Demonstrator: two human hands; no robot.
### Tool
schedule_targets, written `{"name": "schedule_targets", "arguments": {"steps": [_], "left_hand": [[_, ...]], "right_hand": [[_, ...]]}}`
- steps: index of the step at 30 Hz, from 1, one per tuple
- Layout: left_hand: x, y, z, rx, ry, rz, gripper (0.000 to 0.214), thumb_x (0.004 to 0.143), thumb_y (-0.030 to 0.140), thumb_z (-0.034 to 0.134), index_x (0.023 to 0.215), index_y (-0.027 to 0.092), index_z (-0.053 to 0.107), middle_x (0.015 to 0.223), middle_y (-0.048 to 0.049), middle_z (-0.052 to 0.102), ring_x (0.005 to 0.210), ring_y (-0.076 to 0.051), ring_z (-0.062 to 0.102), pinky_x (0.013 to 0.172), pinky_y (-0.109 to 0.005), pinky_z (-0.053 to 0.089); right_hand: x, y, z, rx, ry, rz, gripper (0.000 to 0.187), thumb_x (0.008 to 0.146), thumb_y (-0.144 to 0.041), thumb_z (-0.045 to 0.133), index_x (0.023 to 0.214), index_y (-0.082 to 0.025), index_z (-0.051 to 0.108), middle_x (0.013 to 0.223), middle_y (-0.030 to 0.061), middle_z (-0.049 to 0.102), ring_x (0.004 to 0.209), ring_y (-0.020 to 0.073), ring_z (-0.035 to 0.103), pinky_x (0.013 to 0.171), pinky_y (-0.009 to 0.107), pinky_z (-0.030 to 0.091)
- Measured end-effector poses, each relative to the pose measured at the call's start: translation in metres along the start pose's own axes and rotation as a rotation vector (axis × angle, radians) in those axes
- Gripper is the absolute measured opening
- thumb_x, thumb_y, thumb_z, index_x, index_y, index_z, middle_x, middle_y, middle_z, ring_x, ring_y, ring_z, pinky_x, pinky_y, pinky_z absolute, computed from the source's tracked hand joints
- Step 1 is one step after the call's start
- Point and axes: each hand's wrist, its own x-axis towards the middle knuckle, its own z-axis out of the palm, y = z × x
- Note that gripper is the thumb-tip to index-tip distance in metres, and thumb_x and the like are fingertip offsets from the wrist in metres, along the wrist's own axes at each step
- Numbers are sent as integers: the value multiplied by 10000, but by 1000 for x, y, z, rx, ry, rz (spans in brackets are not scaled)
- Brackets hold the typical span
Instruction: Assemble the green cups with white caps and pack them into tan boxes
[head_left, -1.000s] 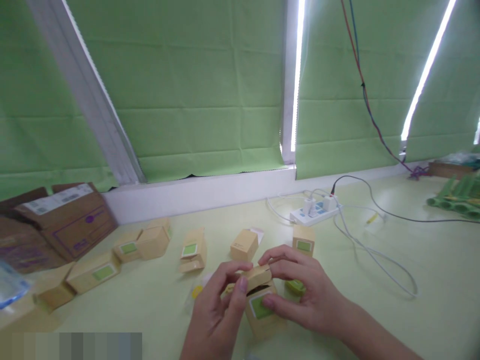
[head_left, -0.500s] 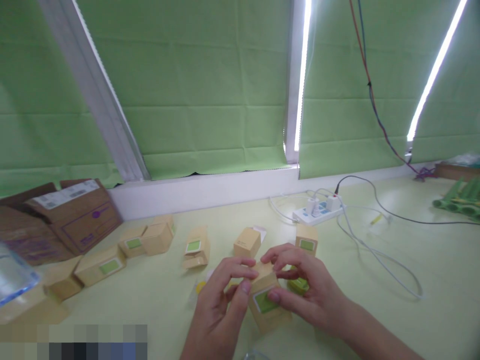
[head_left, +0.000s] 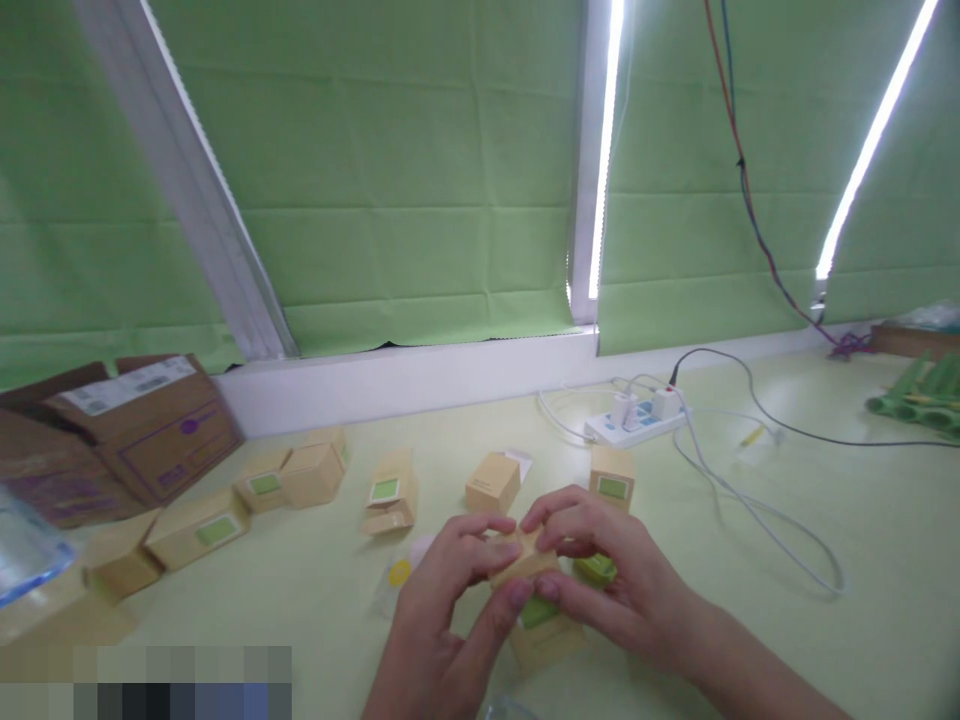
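Two bare hands work on a small tan box with a green label, low and just right of centre, resting on or close above a pale tabletop; which of the two cannot be told. The left hand lays its fingers over the box's top, its thumb pressed along the near top edge. The right hand grips from the 3 o'clock side, fingers bent over the top and thumb against the label. Both hands are thus clamped on the box.

Clock positions here are taken from that box. Pressure from both sides at once seems the main hazard: if the thumbs push harder than the thin card can bear, the top could dent or crease. If a flap edge is caught crooked beneath the fingers, which hide most of the top, it might buckle or tear. Uneven force could also twist the box or let it slip.

Space is tight. A green item lies just beside the right hand at 2 o'clock, and a clear packet near the left at 9; a careless elbow or knuckle could knock either.
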Motion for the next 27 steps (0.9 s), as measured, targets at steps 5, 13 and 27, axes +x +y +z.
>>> {"name": "schedule_targets", "arguments": {"steps": [5,13,27], "left_hand": [[1,-1,-3,155,-32,70,145,928,212,611,812,246,691,1106,-63,697,1057,-220,677,900,-349,542],[1,-1,2,115,23,-56,228,942,284,594,1169,299,601,1259,-62,622,1178,-224,619,952,-367,536],[10,-21,-33,681,-2,9,220,941,174,411,969,218,625,971,-74,651,976,-268,615,882,-461,472]], "right_hand": [[1,3,-1,-22,-24,2,57,931,-236,659,910,-226,607,1042,74,673,1003,202,651,847,339,559],[-2,7,-2,-27,36,108,206,954,-245,625,1158,-255,599,1220,94,652,1128,206,631,847,320,605],[5,57,-14,-637,55,240,193,988,-284,547,1094,-231,699,1321,110,609,1192,260,622,1044,448,500]]}}
